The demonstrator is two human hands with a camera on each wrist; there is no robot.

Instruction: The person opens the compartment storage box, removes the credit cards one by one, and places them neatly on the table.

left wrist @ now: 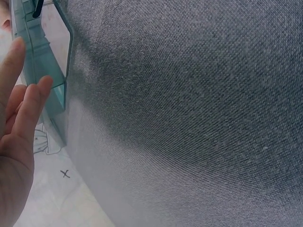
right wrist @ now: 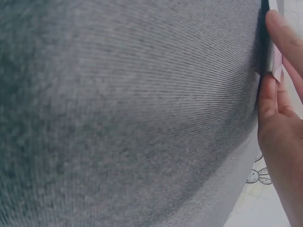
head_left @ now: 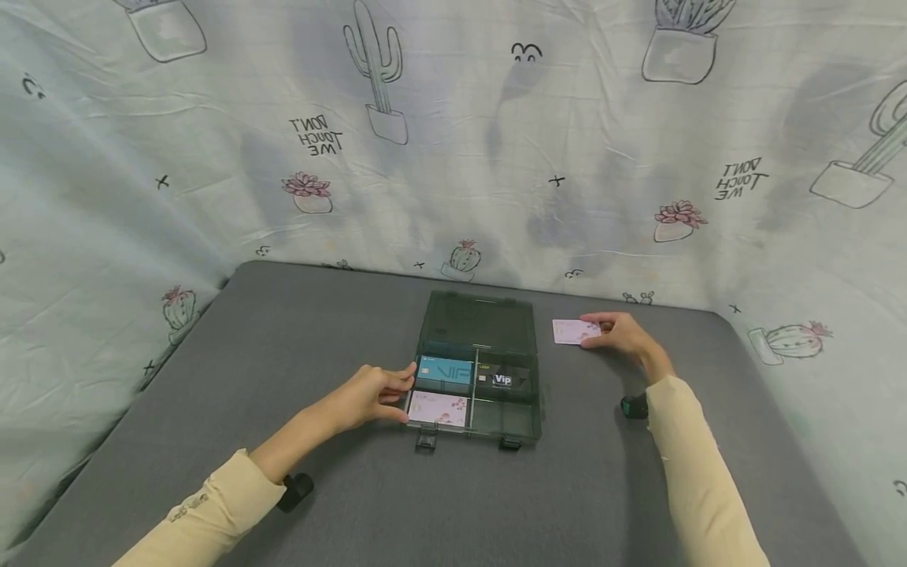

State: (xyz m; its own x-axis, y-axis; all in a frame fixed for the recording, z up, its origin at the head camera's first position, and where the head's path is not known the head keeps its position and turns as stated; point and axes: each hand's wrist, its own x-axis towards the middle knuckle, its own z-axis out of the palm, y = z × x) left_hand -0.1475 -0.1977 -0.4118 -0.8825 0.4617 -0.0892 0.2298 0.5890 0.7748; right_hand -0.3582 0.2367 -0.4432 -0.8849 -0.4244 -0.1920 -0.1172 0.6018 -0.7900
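A dark green see-through plastic case (head_left: 482, 324) lies with its lid folded back on the table. Its divided base holds a blue VIP card (head_left: 444, 370), a black Vip card (head_left: 502, 381) and a pink flowered card (head_left: 437, 409); the front right compartment shows no card. My left hand (head_left: 373, 396) rests against the case's left side, its fingers (left wrist: 33, 106) fairly straight. To the right of the lid, my right hand (head_left: 621, 335) pinches a pink flowered card (head_left: 567, 331) by its right end, thumb at the near edge and fingers at the far edge. Whether it is one card or a stack, I cannot tell.
The grey cloth-covered table (head_left: 319, 331) reaches back to a pale curtain (head_left: 460, 157) printed with cacti. Two latches, one of them the left latch (head_left: 426, 440), stick out from the case's front edge. Dark straps with small devices (head_left: 634, 406) sit at both wrists.
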